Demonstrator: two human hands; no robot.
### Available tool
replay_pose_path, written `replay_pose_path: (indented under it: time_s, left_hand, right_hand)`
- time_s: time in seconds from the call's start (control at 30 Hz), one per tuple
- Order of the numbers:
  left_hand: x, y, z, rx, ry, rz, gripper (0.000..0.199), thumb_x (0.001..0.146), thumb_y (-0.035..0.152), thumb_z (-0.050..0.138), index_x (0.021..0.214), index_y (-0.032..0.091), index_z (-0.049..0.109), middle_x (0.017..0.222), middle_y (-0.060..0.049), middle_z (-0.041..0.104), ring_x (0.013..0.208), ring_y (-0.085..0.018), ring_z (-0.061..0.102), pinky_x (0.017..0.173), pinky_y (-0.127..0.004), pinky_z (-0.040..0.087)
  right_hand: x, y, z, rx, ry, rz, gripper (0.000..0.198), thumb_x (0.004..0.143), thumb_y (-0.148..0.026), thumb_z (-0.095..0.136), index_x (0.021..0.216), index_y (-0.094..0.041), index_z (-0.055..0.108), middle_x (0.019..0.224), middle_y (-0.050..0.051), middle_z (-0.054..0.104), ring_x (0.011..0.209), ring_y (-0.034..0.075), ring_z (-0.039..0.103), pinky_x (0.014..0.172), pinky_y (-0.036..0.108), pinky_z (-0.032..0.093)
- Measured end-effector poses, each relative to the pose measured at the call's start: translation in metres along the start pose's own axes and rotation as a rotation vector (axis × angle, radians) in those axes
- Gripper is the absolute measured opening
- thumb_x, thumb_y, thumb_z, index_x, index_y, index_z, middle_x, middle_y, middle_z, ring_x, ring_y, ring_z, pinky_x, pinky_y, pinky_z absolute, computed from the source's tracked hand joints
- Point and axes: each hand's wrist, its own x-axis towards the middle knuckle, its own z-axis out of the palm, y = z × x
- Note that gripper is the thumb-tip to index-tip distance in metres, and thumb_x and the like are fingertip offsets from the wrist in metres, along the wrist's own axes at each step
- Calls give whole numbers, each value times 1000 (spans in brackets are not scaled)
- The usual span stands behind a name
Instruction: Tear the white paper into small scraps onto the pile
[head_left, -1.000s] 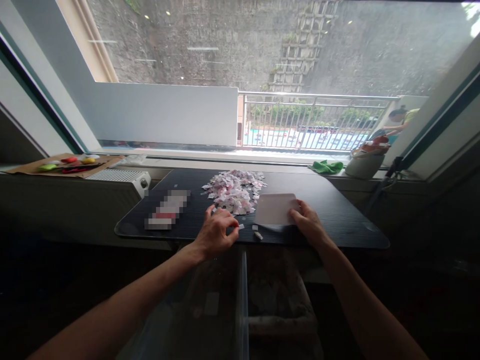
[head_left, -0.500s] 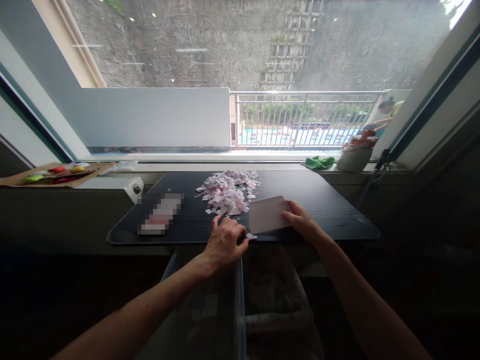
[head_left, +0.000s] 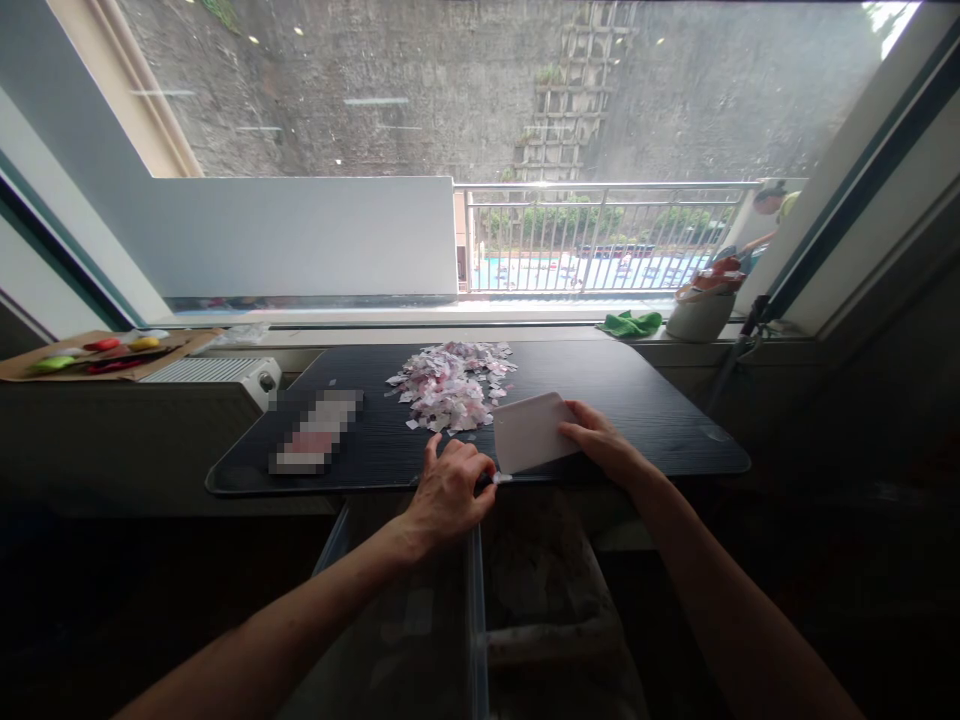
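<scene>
My right hand [head_left: 604,435] grips the right edge of a pale, flat card [head_left: 531,432] with rounded corners, thumb on top. The card is tilted over the front of the dark table, its lower left corner near a small white scrap [head_left: 503,478]. Close to that scrap, my left hand [head_left: 452,485] rests at the table's front edge with its thumb and fingers curled together. Something dark shows between them, too small to name. Just beyond my left fingers lies a loose pile of torn, pinkish-white paper bits [head_left: 454,385].
A blurred-out flat item [head_left: 316,432] lies at left on the dark table [head_left: 600,375]. A clear bin [head_left: 405,610] stands below the front edge. Along the sill are a green cloth [head_left: 630,324] and a grey pot [head_left: 699,315]. A white radiator [head_left: 214,370] is at left.
The view has shifted slightly. The card tips a little lower at its left corner, and the small scrap now sits nearer my left fingertips. Both hands keep almost the same pose.
</scene>
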Motion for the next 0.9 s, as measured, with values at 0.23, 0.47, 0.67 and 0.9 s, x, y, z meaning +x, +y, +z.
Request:
replay_pose_path:
  time_s: [0.23,0.47,0.67,0.9]
  left_hand:
    - [-2,2,-1,-33,-13,20,7,76,22,60,82,21,63,81,0,62,91,-20,55,107,-55,17]
    - [-5,0,-5,-45,-5,16,9,75,22,60,84,21,63,81,0,62,91,-20,55,107,-55,18]
    - [-4,-3,-5,30,-17,-39,9,76,21,60,84,21,62,82,0,62,92,-20,54,107,-54,19]
    - [-2,1,-2,23,-26,-6,5,78,20,58,82,21,61,83,-1,62,92,-20,54,106,-55,19]
  right_hand:
    - [-3,-2,-2,41,-23,-16,39,64,-30,57,102,-19,61,95,2,66,91,22,57,80,32,43]
    - [-1,1,0,103,-19,5,40,64,-31,56,102,-19,59,92,2,65,87,21,56,78,32,43]
    - [1,3,5,-1,14,-10,38,66,-32,54,102,-19,57,93,3,64,87,21,56,78,33,43]
    - [-3,-4,7,-5,8,-9,36,65,-29,54,100,-20,58,91,2,64,87,21,56,79,32,43]
